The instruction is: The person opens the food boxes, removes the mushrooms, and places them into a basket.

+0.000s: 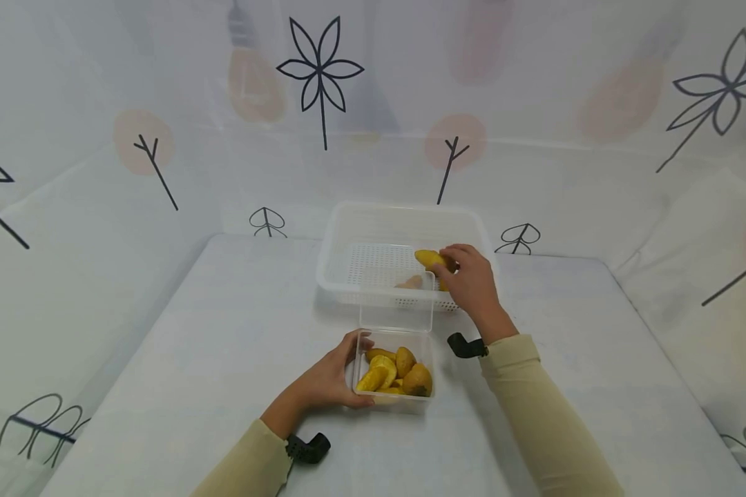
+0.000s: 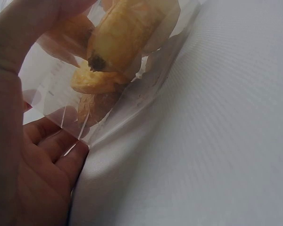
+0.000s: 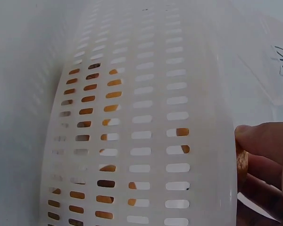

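My left hand [image 1: 329, 376] grips the left side of a clear plastic box [image 1: 393, 404], thumb at the near edge and fingers at the far corner. Inside lie several yellow to brownish, fruit-like pieces [image 1: 417, 379]; in the left wrist view one piece [image 2: 120, 40] has a dark end. The box's hinged lid [image 1: 395, 316] is raised, reaching the basket's near rim. Over the right part of a white perforated basket [image 1: 342, 235], my right hand [image 1: 472, 279] pinches an elongated yellow fruit-like piece [image 1: 429, 259]. Its underside is hidden by the fingers.
Low in the basket's right side, more yellow-brown pieces [image 3: 104, 200] show through the slots. A paler piece [image 1: 410, 282] is seen behind the lid. Both stand on a white-covered table [image 1: 255, 310], with a patterned cloth [image 1: 373, 172] hanging behind and at the sides.
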{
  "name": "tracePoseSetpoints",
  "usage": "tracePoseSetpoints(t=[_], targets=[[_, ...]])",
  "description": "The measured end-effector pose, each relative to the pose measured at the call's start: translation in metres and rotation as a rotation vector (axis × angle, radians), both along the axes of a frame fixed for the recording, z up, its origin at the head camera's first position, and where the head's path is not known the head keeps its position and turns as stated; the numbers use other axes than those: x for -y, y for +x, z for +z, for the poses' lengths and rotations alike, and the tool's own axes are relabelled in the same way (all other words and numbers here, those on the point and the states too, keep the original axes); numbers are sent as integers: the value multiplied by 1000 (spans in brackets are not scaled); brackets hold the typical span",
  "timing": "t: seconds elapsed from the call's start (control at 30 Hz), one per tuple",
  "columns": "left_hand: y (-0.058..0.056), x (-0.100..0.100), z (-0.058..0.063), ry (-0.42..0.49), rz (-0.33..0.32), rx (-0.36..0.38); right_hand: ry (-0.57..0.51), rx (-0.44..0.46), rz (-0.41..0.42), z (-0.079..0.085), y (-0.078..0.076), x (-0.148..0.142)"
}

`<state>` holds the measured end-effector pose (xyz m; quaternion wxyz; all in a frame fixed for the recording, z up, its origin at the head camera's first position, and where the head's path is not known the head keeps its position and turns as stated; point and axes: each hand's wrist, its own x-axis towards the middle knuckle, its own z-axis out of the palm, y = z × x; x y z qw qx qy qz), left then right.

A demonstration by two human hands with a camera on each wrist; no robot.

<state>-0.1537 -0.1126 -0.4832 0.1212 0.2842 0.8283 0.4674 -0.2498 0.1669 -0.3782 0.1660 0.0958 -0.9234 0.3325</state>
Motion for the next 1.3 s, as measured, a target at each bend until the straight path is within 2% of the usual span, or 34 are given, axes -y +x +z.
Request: tracePoseSetpoints(t=[0.33, 0.63, 0.97, 1.1, 1.3], targets=[[-1, 0, 0, 3, -6, 2, 99, 129, 14, 6, -11, 2], [-1, 0, -1, 4, -4, -5, 229, 229, 1, 5, -20, 6], [0, 0, 1, 1, 4, 16, 264, 327, -1, 4, -27, 7], [0, 0, 1, -2, 4, 13, 283, 348, 0, 3, -28, 6], [-1, 0, 0, -9, 6, 7, 249, 342, -5, 6, -24, 6]])
